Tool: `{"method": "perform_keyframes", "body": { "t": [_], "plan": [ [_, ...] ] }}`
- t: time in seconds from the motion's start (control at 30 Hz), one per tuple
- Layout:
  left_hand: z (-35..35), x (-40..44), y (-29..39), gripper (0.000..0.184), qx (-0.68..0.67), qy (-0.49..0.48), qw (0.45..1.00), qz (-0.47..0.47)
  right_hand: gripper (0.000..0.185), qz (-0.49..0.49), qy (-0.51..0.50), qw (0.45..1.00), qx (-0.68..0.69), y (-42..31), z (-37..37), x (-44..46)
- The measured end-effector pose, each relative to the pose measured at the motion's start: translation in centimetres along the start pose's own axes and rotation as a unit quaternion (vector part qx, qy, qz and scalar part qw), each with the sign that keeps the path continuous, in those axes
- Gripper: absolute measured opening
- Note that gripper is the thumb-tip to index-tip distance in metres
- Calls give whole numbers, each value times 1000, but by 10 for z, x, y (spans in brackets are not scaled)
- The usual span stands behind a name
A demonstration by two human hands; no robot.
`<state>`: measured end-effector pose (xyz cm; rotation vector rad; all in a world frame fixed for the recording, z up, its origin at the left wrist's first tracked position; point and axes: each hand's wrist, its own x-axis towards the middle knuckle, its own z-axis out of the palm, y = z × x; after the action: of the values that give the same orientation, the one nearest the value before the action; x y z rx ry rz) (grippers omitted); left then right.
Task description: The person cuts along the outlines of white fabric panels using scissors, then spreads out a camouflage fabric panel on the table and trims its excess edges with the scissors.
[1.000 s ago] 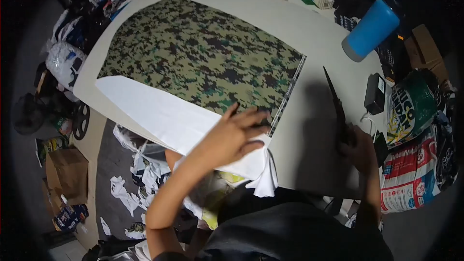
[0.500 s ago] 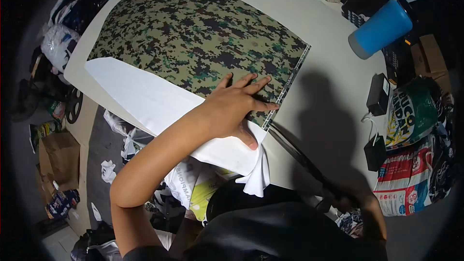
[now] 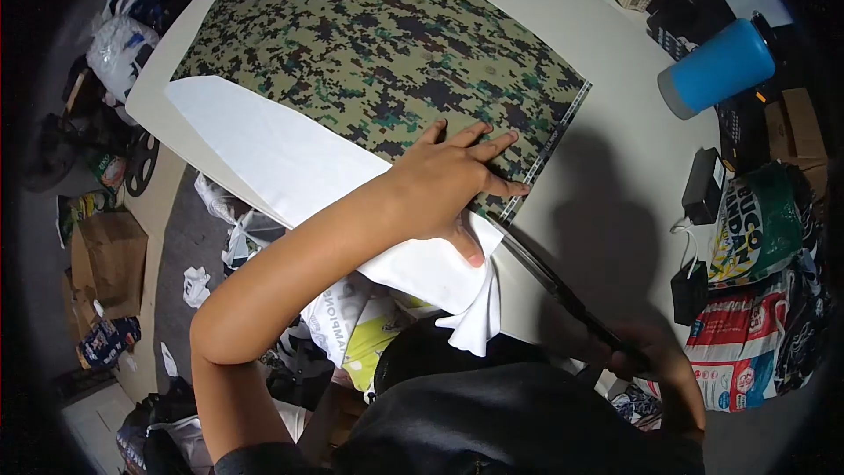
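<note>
Camouflage fabric [image 3: 369, 53] with a printed strip along its right edge lies flat. White fabric [image 3: 272, 145] shows along its near side, its right end hanging in folds over the table's near edge. My left hand [image 3: 448, 180] presses on both fabrics with fingers spread, near the lower right corner. In my right hand [image 3: 646, 356], blurred and dark, are black scissors [image 3: 563, 288]. Their blades point up and left, with the tips at the fabric's lower right corner, beside my left thumb.
On the pale table [image 3: 615, 62] a blue bottle [image 3: 725, 66] lies at the upper right. A black adapter [image 3: 703, 185] with a cord is at the right edge. Rice sacks [image 3: 747, 334], a brown paper bag [image 3: 110, 264] and fabric scraps surround the table.
The scissors have swung down and left, from upright beside the fabric to its lower right corner. My left hand has moved up onto the camouflage fabric and spread flat. The view has shifted.
</note>
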<state>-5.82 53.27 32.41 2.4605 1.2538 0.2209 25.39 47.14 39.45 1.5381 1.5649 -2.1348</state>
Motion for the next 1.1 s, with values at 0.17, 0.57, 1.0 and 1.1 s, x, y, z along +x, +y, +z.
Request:
{"method": "perform_keyframes", "body": {
  "t": [0.17, 0.57, 1.0, 1.1],
  "plan": [
    [-3, -3, 4, 87, 6, -4, 1000, -9, 35, -46, -18, 998, -29, 6, -8, 2],
    [10, -24, 13, 68, 43, 134, 988, 66, 17, 128, -94, 986, 45, 58, -49, 4],
    [72, -58, 93, 6, 2, 397, 906, -145, 27, 41, -160, 984, -62, 12, -47, 23],
    [75, -56, 99, 5, 15, 433, 892, -130, 29, 77, -185, 974, -101, -12, -50, 32]
  ]
}}
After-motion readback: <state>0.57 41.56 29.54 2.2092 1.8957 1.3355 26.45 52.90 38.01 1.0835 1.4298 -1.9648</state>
